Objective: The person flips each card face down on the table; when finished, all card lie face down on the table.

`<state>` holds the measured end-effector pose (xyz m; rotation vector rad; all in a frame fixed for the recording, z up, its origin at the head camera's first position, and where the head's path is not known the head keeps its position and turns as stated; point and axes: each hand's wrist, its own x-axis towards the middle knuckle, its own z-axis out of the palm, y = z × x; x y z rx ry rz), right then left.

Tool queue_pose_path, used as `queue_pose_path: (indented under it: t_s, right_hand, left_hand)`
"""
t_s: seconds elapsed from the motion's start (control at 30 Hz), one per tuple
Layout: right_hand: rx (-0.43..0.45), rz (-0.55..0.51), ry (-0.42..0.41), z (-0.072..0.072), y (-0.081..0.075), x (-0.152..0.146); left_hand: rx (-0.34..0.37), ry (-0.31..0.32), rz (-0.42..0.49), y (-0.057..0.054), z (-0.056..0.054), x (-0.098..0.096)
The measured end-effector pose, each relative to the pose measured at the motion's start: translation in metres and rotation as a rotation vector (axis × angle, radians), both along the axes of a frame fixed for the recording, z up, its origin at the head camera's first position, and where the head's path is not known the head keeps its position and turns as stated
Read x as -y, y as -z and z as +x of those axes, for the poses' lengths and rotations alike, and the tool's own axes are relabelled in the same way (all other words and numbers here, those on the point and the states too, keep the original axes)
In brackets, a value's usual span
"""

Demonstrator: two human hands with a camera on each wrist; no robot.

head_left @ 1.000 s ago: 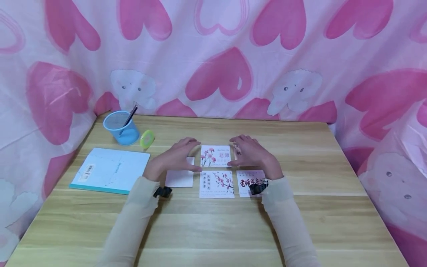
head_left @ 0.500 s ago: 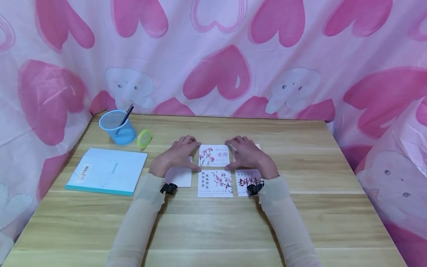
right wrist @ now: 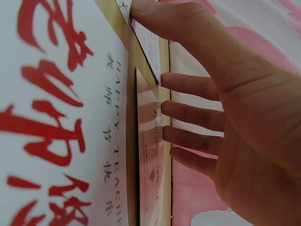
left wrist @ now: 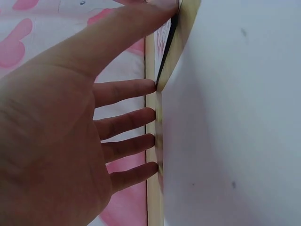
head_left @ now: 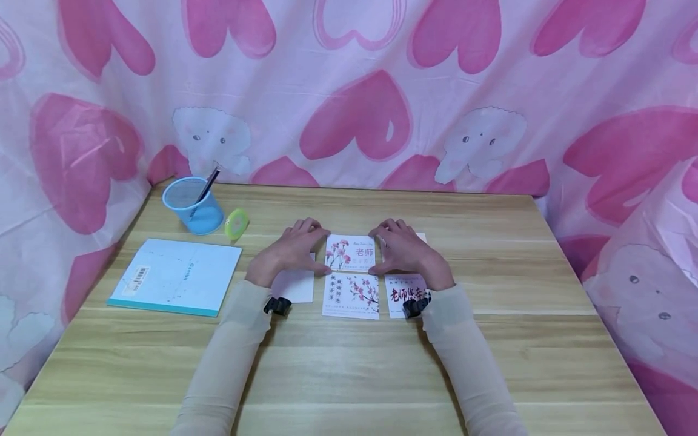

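Observation:
A card with pink carnations (head_left: 339, 254) lies flat on the table between both hands. My left hand (head_left: 289, 249) has its fingertips at that card's left corners. On the opposite side, my right hand (head_left: 406, 248) touches the right corners with thumb and index finger. In both wrist views the other fingers extend straight, tips down at table level. Just below lies a plum-blossom card (head_left: 351, 297). A blank white card (head_left: 297, 287) is partly under the left hand. The right wrist overlaps a card with red lettering (head_left: 400, 297), and another card (right wrist: 151, 174) sits beneath the right fingers.
At the left lies a pale blue notebook (head_left: 177, 275). Behind it stand a blue mesh pen cup (head_left: 202, 212) holding a dark pen (head_left: 208, 184), and a green tape roll (head_left: 237, 224). A pink heart-patterned curtain (head_left: 262, 121) hangs along the wooden table's (head_left: 349, 375) back edge.
My right hand has moved slightly left to the carnation card's edge. The gap between the carnation card and the plum-blossom card has narrowed. The head view has shifted a little.

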<state>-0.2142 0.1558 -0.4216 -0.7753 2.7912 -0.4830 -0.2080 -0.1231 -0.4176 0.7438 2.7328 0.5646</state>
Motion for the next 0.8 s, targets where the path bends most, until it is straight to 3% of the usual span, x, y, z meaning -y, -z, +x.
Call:
queue_pose_path:
  t_s: [0.63, 0.8]
  right_hand:
    - [0.004, -0.007, 0.005, 0.0002, -0.0013, 0.0032]
    - [-0.003, -0.002, 0.009, -0.0006, 0.0007, 0.0033]
  left_hand:
    - [-0.009, 0.008, 0.03, -0.0005, -0.001, -0.001]
    - [-0.043, -0.001, 0.03, 0.0013, -0.0012, -0.0052]
